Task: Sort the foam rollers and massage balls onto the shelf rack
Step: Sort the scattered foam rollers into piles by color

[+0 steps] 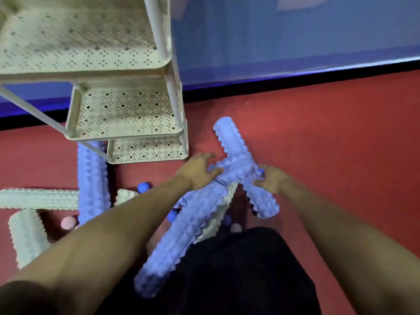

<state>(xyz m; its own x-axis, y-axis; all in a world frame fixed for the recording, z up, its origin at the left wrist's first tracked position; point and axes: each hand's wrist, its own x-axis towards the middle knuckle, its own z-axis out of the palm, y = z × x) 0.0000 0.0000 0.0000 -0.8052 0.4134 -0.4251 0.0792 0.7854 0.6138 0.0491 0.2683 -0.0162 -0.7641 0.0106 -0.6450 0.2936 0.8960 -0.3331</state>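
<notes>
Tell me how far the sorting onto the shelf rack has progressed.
Nothing looks done: the visible tiers of the shelf rack hold nothing. In hand: the left hand and right hand grip a blue foam roller lying across another blue roller. Left: the white rollers, a third blue roller and a blue massage ball on the floor.

1. Left hand (197,171) and right hand (271,179) grasp a blue foam roller (238,160) above the red floor (329,137)
2. A second blue roller (181,237) lies crossed beneath it
3. Cream shelf rack (127,110) stands just left
</notes>
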